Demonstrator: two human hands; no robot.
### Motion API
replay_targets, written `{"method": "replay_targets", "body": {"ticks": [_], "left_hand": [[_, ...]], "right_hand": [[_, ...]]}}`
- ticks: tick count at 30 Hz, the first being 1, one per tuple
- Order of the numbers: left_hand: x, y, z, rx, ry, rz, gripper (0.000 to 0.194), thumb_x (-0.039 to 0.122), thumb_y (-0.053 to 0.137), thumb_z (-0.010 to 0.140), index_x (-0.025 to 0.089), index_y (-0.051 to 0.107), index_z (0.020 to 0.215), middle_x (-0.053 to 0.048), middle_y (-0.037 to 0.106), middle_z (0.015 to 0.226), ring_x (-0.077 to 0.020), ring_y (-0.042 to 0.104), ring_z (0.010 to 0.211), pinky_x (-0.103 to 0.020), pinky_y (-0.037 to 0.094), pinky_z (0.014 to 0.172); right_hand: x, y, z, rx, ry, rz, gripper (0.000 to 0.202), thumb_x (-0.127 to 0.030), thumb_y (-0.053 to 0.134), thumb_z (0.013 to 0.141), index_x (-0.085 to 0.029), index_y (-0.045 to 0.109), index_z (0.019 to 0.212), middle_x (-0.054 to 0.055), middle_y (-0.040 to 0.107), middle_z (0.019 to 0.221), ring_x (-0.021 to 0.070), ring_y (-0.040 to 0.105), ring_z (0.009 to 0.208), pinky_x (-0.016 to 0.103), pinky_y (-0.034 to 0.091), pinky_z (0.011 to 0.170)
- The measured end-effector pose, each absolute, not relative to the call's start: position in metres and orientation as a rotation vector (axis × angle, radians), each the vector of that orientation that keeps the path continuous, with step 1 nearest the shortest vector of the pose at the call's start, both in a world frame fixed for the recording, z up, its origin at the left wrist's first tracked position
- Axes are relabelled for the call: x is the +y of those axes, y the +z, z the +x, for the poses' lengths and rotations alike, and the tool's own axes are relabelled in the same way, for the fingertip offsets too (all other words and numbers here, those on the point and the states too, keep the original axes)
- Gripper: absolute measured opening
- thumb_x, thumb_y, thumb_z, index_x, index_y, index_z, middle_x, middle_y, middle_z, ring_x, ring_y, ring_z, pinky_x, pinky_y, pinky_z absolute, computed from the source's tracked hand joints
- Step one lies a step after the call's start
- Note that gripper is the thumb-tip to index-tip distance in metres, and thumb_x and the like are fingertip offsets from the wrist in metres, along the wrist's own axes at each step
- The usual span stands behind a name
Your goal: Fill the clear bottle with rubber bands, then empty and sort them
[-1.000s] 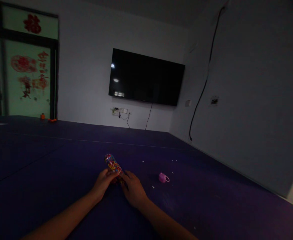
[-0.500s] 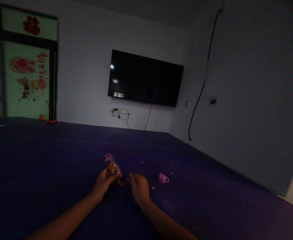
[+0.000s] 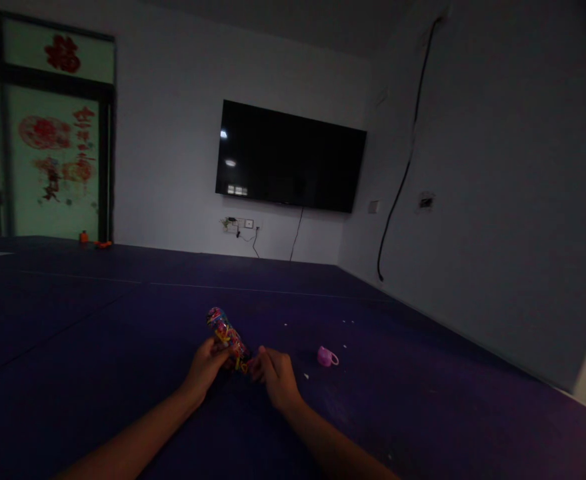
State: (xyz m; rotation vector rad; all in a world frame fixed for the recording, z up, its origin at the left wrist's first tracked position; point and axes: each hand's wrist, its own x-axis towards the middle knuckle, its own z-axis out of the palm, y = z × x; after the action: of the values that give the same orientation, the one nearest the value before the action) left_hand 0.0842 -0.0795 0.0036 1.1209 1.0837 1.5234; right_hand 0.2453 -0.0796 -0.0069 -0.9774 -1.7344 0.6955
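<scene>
My left hand [image 3: 207,367] is closed around a clear bottle [image 3: 227,331] packed with thin, colourful rubber bands. The bottle lies tilted, its bottom up and away to the left and its mouth down toward my right hand. Some yellow and multicoloured rubber bands [image 3: 243,366] stick out at the mouth. Right beside it, my right hand [image 3: 277,377] has its fingers pinched together at the strands; the fingertips are partly hidden. A pink cap [image 3: 324,357] with a loop rests on the purple surface to the right of my right hand.
The dark purple surface [image 3: 123,333] stretches to the walls, with small white scraps [image 3: 307,376] on it. A television [image 3: 293,157] hangs on the far wall above sockets. A black cable [image 3: 397,197] runs down the right wall. Orange items [image 3: 83,236] stand near the glass door.
My right hand has shifted slightly up and left toward the bottle's mouth, its fingers bending in at the strands. My left hand and the bottle stay nearly in place.
</scene>
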Motion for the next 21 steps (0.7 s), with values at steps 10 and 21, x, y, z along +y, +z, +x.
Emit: {"method": "replay_targets", "body": {"ticks": [10, 21], "left_hand": [[-0.078, 0.002, 0.084, 1.038, 1.53, 1.095, 0.04, 0.038, 0.075, 0.054, 0.015, 0.064, 0.085, -0.007, 0.071, 0.079, -0.0216, 0.065, 0.071, -0.028, 0.048, 0.061], [-0.082, 0.009, 0.086, 1.071, 1.58, 1.063, 0.039, 0.038, 0.074, 0.054, 0.016, 0.063, 0.084, -0.005, 0.07, 0.077, -0.0206, 0.065, 0.07, -0.027, 0.048, 0.06]], "right_hand": [[-0.074, -0.007, 0.253, -1.551, 0.416, -1.215, 0.061, -0.06, 0.024, 0.089, -0.018, 0.061, 0.065, 0.007, 0.065, 0.065, 0.0179, 0.062, 0.063, 0.027, 0.046, 0.062], [-0.071, -0.009, 0.249, -1.745, 0.537, -1.01, 0.058, -0.057, 0.025, 0.091, -0.016, 0.064, 0.082, 0.009, 0.067, 0.083, 0.0184, 0.062, 0.081, 0.029, 0.048, 0.074]]}}
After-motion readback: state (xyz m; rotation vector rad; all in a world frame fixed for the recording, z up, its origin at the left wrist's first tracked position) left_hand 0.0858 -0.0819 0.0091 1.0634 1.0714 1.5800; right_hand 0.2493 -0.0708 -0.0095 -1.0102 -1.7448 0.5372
